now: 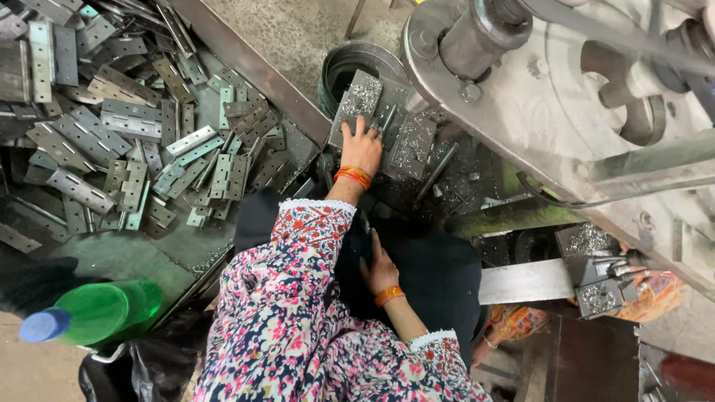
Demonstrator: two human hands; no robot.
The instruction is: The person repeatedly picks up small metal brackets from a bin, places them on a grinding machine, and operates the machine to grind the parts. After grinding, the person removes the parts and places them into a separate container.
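Metal plate [358, 104] under left hand [362, 149]

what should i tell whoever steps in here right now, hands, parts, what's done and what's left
Left hand: stretched forward, fingers spread flat on a grey metal plate speckled with shavings, at the machine; not gripping.
Right hand: low near the lap on dark cloth, holding nothing that shows.
Parts: a large heap of metal hinges lies on the tray to the left. A green bottle with a blue cap lies at the lower left.
Done: cannot tell how many hinges are finished.
Left: the heap looks large; none is in hand.
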